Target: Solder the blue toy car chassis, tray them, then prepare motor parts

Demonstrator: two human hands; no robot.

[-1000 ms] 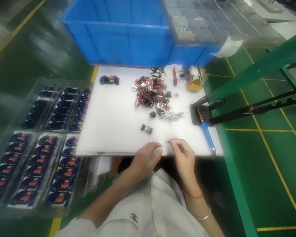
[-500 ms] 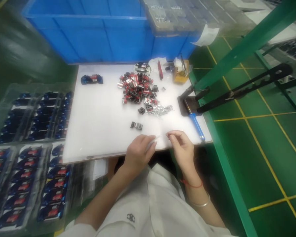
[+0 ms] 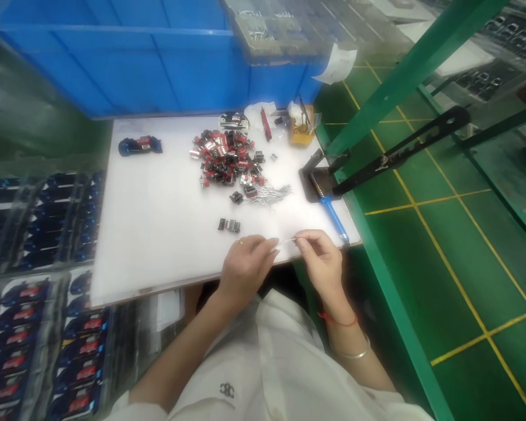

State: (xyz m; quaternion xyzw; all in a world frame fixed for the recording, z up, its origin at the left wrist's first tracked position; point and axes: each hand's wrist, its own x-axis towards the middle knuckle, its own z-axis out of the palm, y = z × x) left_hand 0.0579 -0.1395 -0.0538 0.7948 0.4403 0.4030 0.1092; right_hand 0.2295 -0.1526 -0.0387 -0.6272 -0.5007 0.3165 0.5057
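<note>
My left hand (image 3: pixel 248 266) is closed in a pinch at the front edge of the white board. My right hand (image 3: pixel 322 260) pinches one end of a thin pale wire (image 3: pixel 289 240), which stretches toward the left fingertips. Whether the left fingers also grip this wire is too blurred to tell. Beyond the hands lie a small grey connector part (image 3: pixel 232 225) and a bundle of thin metal wires (image 3: pixel 269 195). A heap of red, black and silver parts (image 3: pixel 223 155) sits farther back.
A blue-handled soldering iron (image 3: pixel 333 216) rests on a black stand (image 3: pixel 318 182) at the right. Behind are a yellow holder (image 3: pixel 302 131), red tool (image 3: pixel 265 124) and blue bin (image 3: pixel 193 70). A blue toy-car-like assembly (image 3: pixel 140 145) lies back left; trays (image 3: pixel 56 292) of similar pieces stand left.
The view has swung, so the board and its contents appear farther left. My fingertips have come slightly closer together, and the thin wire between them shows more clearly.
</note>
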